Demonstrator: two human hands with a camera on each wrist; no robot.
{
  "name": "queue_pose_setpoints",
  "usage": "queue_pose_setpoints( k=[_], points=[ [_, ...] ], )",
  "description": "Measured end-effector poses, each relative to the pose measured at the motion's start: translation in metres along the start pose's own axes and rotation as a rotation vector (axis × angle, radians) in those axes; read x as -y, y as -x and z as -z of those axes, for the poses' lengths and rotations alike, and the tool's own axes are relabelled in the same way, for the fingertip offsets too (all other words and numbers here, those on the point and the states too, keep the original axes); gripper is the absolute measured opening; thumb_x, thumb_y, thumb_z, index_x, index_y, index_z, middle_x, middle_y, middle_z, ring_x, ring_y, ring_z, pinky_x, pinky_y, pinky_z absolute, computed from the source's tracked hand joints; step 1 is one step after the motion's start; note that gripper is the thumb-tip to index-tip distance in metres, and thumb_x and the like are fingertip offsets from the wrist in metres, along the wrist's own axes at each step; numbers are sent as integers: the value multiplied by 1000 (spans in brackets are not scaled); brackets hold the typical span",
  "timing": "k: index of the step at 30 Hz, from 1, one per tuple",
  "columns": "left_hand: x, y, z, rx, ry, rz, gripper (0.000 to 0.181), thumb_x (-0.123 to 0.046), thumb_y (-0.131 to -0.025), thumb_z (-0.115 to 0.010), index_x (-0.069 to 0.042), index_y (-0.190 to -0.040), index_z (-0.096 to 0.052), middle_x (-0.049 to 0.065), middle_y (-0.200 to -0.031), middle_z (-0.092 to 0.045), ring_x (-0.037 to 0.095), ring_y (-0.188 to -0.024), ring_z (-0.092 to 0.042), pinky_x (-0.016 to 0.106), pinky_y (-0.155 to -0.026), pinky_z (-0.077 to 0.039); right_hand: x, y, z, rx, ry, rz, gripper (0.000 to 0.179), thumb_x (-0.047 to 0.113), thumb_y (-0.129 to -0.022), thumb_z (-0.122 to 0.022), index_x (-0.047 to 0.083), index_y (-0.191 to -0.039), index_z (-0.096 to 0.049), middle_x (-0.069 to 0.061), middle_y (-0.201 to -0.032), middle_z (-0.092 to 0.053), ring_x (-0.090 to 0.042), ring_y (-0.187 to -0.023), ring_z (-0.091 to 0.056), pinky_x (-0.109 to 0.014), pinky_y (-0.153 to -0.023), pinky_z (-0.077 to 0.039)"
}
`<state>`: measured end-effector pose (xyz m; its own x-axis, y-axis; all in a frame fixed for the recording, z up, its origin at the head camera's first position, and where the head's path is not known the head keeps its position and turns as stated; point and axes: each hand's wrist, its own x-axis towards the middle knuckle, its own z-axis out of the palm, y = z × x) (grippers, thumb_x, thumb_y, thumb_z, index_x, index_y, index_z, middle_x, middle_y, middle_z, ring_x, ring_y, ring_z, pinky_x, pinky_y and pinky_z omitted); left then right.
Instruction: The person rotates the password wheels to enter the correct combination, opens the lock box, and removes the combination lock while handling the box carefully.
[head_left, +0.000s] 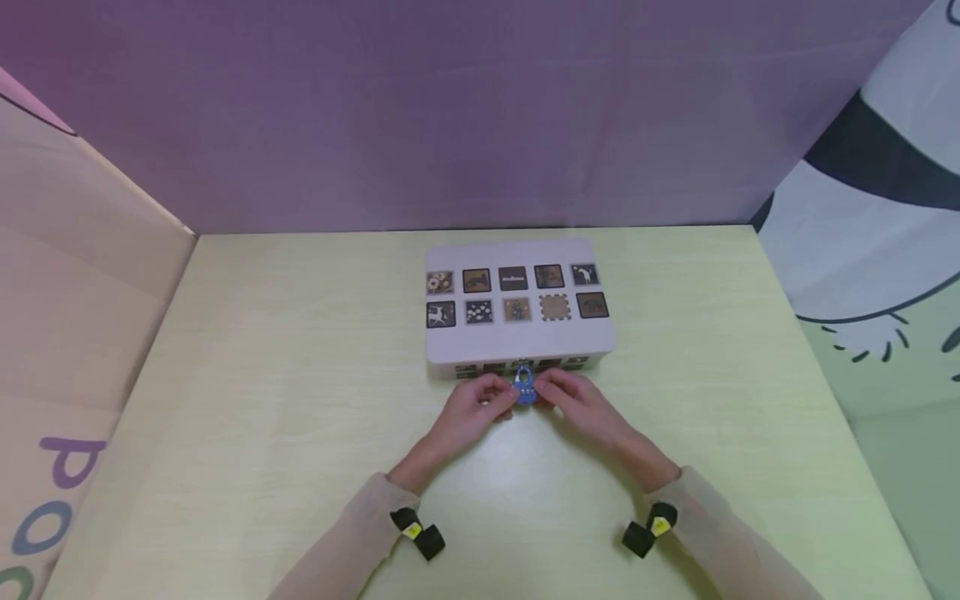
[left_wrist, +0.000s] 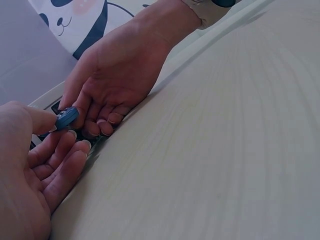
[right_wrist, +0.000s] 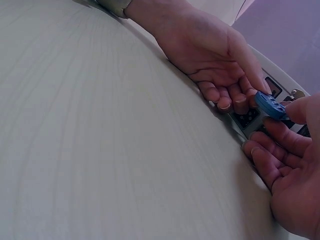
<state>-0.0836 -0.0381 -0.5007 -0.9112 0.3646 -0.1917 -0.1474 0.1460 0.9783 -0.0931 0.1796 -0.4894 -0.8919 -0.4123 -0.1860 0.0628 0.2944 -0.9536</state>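
Observation:
A blue combination padlock (head_left: 524, 390), its dial side up, is at the middle of the front side of a pale box (head_left: 517, 333). My left hand (head_left: 474, 408) pinches the padlock's left edge between thumb and forefinger. From the other side, my right hand (head_left: 587, 408) pinches its right edge the same way. In the right wrist view, the lock's round body (right_wrist: 270, 105) sits between both sets of fingertips, and the other fingers curl loosely below. The shackle points toward the box; whether it is fastened or passes through the latch, I cannot tell.
The box's lid bears two rows of small square pictures. It stands on a pale wooden table (head_left: 300, 375), with a purple wall panel (head_left: 480, 117) behind. Printed panels stand at the left and right, the right one with a cartoon panda (head_left: 885, 250).

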Motion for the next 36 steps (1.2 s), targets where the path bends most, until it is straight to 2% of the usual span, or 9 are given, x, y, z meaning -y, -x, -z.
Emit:
queue_pose_setpoints(
  k=[12,25,36],
  points=[
    [1,0,0,2,-1,2,24,-20,-103,-63,2,-110,-67,13,-98,-72,15,-85,-67,30,-81,-61,0,0,0,5,-37,8,28,14,-107,-51,-9,-114,-63,-16,-106,-69,-19,-98,-64,-26,-91,-55],
    [2,-1,0,0,0,2,24,-21,-103,-63,2,-110,-67,14,-98,-72,16,-85,-67,31,-81,-61,2,0,0,25,-33,-4,27,15,-105,-56,-8,-117,-63,-19,-111,-69,-22,-103,-65,-28,-94,-55],
    [1,-1,0,-3,-9,-17,24,-20,-103,-63,3,-110,-67,13,-98,-73,15,-84,-68,29,-80,-61,2,1,1,32,-15,7,27,16,-106,-56,-7,-118,-64,-18,-112,-69,-23,-104,-65,-29,-95,-54]
  ],
)
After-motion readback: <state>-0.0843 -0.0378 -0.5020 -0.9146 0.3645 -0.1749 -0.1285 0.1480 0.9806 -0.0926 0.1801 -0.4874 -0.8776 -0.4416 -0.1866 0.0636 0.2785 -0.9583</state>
